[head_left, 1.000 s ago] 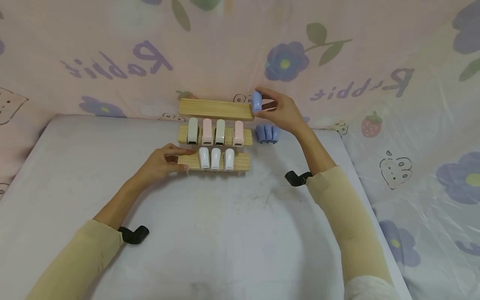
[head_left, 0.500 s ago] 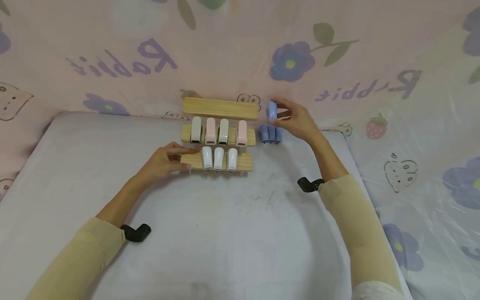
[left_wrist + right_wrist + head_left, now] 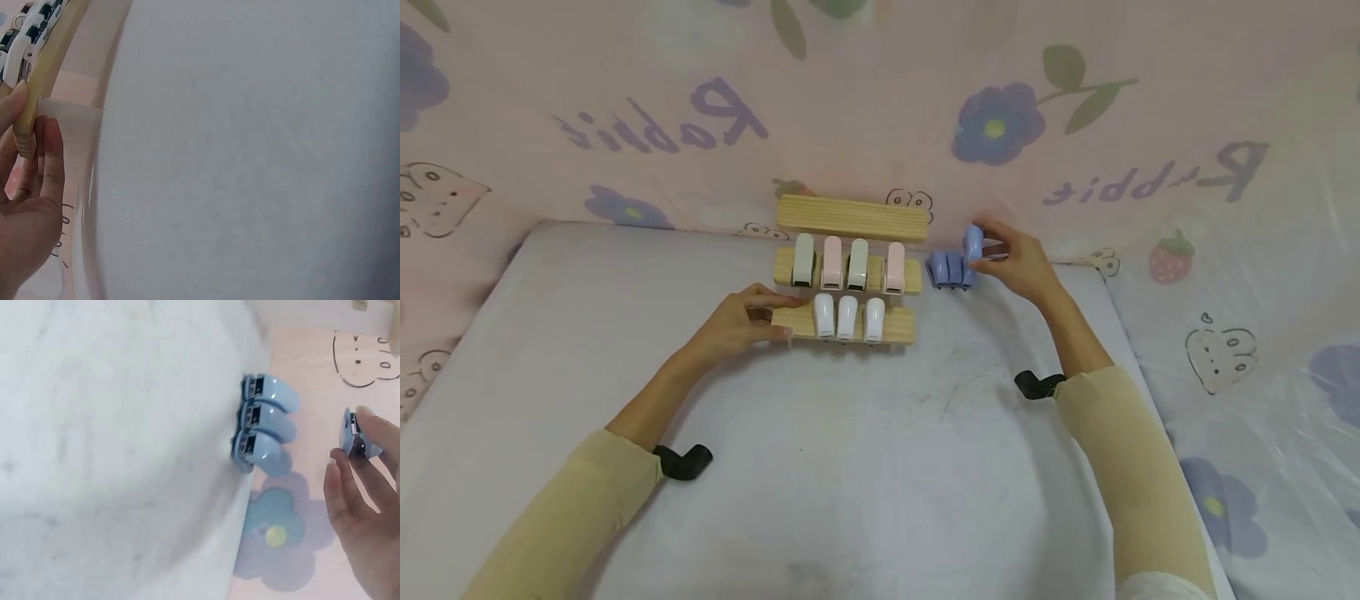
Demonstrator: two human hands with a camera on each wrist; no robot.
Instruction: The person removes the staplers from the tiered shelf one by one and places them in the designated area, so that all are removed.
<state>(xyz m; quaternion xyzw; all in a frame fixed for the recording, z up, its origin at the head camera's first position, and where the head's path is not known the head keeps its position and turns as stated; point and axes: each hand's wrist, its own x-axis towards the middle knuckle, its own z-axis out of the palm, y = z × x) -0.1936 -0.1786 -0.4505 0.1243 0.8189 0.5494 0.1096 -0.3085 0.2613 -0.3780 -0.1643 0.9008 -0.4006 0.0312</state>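
Right fingers (image 3: 372, 480): pinch blue stapler (image 3: 973, 243) | Left fingers (image 3: 54, 156): grip rack (image 3: 852, 218) | Racked: seven staplers (image 3: 847, 314) | Unracked: blue trio (image 3: 953, 269) too (right)

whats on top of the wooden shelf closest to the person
Three white staplers sit in a row on that shelf, bare surface showing at both ends. The surface directly beneath them is covered, and the left hand hides a bit of the left end.

A screened-off workspace, shown by flowered sheeting (image 3: 865, 108) behind and beside a white tabletop (image 3: 865, 467)
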